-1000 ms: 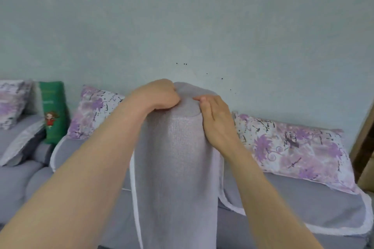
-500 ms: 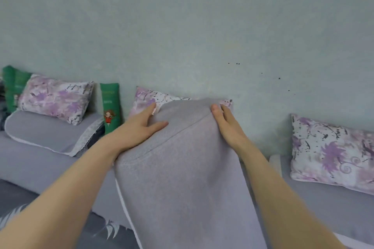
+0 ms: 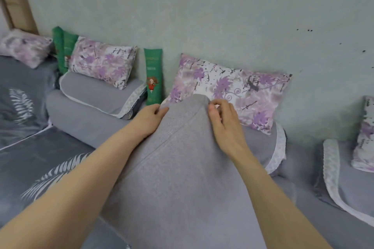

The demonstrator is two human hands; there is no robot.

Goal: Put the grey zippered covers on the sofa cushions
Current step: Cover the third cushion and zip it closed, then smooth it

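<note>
Cushion (image 3: 182, 188) soft, light, bulky; cover (image 3: 172, 139) grippy, stretchy, I judge; left hand (image 3: 148, 120) grips its top corner, right hand (image 3: 224, 125) pinches cover opposite. Best hold: corners.

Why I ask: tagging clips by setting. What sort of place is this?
Probably a home living room: a long grey sofa along a plain wall, purple floral pillows propped on it, and a grey covered cushion.

Nothing legible enough to read. Faint pale lettering on the narrow green cushion (image 3: 153, 70), just above the left hand (image 3: 148, 120) gripping the grey cover (image 3: 182, 168). Too blurred to make out.
</note>
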